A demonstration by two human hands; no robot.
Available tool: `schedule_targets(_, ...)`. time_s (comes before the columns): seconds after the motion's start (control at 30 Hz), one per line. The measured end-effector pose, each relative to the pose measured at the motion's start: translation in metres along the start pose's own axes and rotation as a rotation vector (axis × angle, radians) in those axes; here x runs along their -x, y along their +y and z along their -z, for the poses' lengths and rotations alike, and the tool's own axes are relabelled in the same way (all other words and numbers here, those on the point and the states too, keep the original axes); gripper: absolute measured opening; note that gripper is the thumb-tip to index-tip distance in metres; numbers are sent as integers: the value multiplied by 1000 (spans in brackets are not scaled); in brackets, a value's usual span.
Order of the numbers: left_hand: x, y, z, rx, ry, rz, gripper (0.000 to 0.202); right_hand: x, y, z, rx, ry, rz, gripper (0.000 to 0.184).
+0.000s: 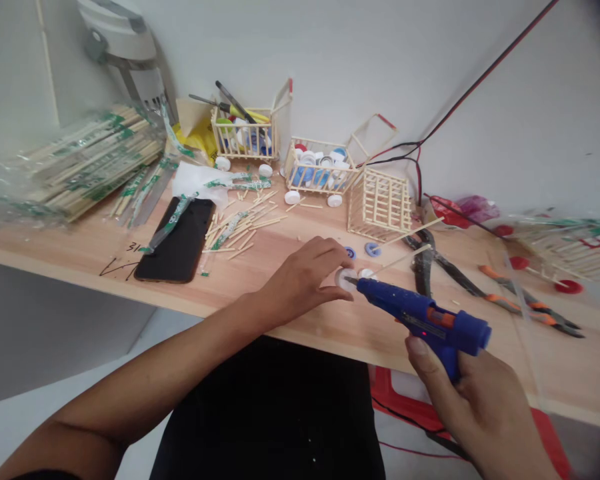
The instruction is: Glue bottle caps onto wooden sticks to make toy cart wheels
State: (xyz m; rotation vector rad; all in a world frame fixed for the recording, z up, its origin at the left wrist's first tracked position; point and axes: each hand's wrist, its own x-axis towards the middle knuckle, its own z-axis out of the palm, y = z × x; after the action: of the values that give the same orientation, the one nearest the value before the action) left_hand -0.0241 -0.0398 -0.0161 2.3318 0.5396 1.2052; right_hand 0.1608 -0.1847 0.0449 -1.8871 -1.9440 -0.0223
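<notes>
My left hand (305,277) pinches a white plastic bottle cap (346,279) between its fingertips. A second white cap (366,273) sits just beyond it, on a thin wooden stick (403,260) that runs up and to the right. My right hand (473,407) grips a blue hot glue gun (423,313), with its metal nozzle tip touching or almost touching the first cap. A finger rests on the gun's trigger area. Part of the first cap is hidden behind my fingers and the nozzle.
A wooden desk (320,327) holds loose sticks (235,230), a black phone (176,240), wrapped stick bundles (85,163), and stick-built carts (320,163) filled with bottle caps. A stick cage (379,205) stands near black pliers (423,263). Orange-handled pliers (530,310) lie at right.
</notes>
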Motion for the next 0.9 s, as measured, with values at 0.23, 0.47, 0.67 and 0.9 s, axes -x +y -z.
schedule_targets(0.23, 0, 0, 0, -6, -5, 9, 33, -1, -2, -1, 7, 3, 15, 42)
schedule_targets(0.47, 1, -1, 0, -5, -7, 8, 34, 1, 0, 2, 19, -11, 9, 44)
schedule_targets(0.67, 0, 0, 0, -5, -7, 10, 34, 1, 0, 3, 18, -5, 23, 44)
schedule_targets(0.9, 0, -1, 0, 1, -7, 3, 35, -2, -5, 5, 29, -2, 51, 47)
